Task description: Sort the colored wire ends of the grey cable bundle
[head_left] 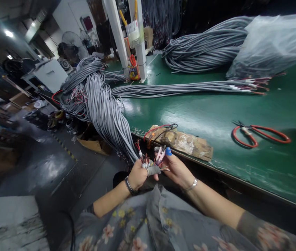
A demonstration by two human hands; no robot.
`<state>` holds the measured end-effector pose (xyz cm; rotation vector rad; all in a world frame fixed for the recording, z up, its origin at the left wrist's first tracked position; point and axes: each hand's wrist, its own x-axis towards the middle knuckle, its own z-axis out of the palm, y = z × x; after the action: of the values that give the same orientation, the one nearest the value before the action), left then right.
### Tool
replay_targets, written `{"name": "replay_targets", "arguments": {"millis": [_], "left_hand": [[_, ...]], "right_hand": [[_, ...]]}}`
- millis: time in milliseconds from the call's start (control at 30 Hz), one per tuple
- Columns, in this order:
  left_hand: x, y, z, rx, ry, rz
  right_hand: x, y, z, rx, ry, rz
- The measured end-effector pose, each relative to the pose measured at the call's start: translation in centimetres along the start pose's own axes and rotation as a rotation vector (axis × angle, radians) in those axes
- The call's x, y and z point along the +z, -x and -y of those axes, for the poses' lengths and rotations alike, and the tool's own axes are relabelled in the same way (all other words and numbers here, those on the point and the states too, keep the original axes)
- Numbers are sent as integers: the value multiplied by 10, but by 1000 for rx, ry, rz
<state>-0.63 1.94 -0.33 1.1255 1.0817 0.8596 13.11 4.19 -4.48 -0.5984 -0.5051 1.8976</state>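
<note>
My left hand (137, 174) is closed around the end of a thick bundle of grey cables (103, 111) that hangs off the edge of the green table (202, 115). Short red and white wire ends (145, 158) stick out above the fist. My right hand (175, 168) is pinched on a few of those wire tips (160, 156), with a blue cap on one fingertip (168, 151). Both hands are held together just below the table edge, over my lap.
A worn wooden block (187, 141) with red and black wires lies at the table edge. Red-handled scissors (259, 134) lie to the right. More grey cable bundles (190, 88) and a plastic-covered coil (268, 43) fill the back. White posts (118, 35) stand behind.
</note>
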Motion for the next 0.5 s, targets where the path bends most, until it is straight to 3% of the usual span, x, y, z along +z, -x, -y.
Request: {"name": "replay_targets", "arguments": {"millis": [233,500], "left_hand": [[-1,7,-4,-6,-22,11],[-7,21,-7,-14,-36,0]], "right_hand": [[3,4,7,90,-47,-39],[10,7,13,70,-41,-40]]}}
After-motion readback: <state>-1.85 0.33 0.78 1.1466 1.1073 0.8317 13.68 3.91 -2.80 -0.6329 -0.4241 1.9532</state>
